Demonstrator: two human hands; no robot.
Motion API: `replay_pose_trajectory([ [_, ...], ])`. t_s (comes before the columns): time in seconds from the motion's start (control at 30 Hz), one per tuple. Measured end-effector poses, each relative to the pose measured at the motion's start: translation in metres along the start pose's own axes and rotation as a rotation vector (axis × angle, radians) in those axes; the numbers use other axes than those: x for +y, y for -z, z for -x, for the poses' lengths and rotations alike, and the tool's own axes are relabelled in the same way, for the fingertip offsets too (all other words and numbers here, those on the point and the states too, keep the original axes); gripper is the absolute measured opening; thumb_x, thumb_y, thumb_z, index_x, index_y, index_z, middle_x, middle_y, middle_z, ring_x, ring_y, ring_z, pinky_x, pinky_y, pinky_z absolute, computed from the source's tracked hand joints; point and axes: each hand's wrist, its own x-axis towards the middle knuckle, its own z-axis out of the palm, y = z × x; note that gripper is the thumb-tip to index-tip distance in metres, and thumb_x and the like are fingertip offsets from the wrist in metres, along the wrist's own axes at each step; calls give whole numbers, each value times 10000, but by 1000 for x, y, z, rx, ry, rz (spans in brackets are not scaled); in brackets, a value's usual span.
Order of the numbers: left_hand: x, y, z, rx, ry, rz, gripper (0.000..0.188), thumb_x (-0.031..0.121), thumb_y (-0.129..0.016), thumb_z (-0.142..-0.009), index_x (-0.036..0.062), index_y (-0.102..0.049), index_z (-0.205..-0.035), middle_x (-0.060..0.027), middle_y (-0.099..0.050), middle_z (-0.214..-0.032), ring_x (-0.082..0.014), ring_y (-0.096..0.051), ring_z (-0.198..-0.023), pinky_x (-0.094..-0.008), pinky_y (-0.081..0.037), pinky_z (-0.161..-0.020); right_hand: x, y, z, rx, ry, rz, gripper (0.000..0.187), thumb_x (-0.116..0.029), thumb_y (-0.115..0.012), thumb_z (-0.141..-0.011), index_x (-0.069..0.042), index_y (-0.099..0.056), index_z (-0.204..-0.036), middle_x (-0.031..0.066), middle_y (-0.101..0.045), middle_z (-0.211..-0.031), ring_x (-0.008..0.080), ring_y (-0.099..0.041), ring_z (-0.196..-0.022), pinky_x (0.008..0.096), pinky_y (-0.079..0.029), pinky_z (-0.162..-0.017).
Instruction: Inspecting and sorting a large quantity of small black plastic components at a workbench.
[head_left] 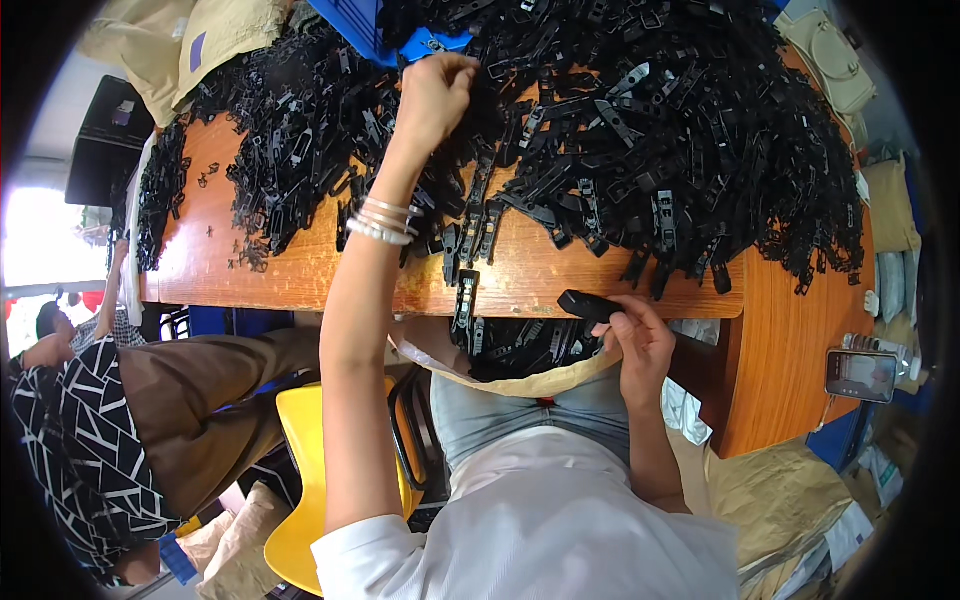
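My left hand (437, 98) is stretched far over the table, its fingers curled together at the edge of a blue plastic bin (352, 28). Whatever those fingers may hold is hidden. In my right hand (645, 345), near the table's front edge, a black plastic clip (586, 304) is pinched between thumb and fingers. Beneath it, an open sack (500, 380) on my lap holds many similar black pieces. One black clip (465, 300) with metal parts juts over the table edge above the sack.
Big heaps of black clips (670, 150) cover the wooden table (290, 275). A phone (862, 375) stands at the right beside a side table (790, 370). A yellow chair (300, 480) and another seated person (90, 450) are at the left. Brown sacks (780, 500) lie lower right.
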Motion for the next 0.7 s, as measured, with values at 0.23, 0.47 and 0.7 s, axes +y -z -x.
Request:
replay_pose_trajectory([
  [0.23,-17,-28,-47,-46,-269,-278,147,105,-571,-704,10,-645,-789,-199,-606,-745,-275,-615,-716,-315,-489,-672,4,-1,-3,-11,-8,-57,205,-94,-513,-825,37,-536,-981,93,-590,-698,73,-484,-530,175,-374,-513],
  [0.47,-15,-62,-51,162,-429,-648,116,89,-573,-630,1,-622,-687,-142,-590,-787,-254,-582,-766,-344,-495,-641,8,1,-5,-50,-8,-95,181,-39,-514,-820,51,-524,-978,84,-595,-745,89,-556,-602,172,-388,-493],
  [0.7,6,-20,-30,76,-377,-425,193,161,-648,-686,26,-625,-822,-90,-561,-813,-252,-562,-730,-332,-455,-629,5,-2,-6,-5,-2,-68,211,-85,-504,-825,52,-527,-984,108,-601,-694,82,-525,-538,171,-388,-512],
])
